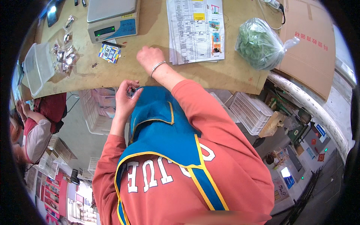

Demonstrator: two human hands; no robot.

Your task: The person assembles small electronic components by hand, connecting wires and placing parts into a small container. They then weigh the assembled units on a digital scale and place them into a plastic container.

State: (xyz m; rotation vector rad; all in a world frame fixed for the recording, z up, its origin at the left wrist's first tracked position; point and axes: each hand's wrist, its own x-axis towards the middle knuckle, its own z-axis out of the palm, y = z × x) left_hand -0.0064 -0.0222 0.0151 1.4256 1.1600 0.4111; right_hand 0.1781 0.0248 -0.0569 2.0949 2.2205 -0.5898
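Note:
My left hand (126,96) is at the near edge of the table, its fingers curled around a small shiny item (131,90) whose kind I cannot make out. Farther forward, my right hand (150,59) is closed above the tabletop, a silver bangle at its wrist. Whatever its fingers hold, if anything, is hidden. Left of that hand lie a small printed blue, yellow and white card (109,53) and a dark pen (114,44). A digital scale (113,23) with a lit green display stands behind them. To the hand's right is a stack of printed sheets (197,33).
Small clear packets (66,58) lie at the left beside a clear plastic tub (37,69). A tied clear bag of green pieces (258,45) sits at the right, near a large cardboard box (309,45). Another person (37,127) sits at far left. White crates (249,112) stand below the table.

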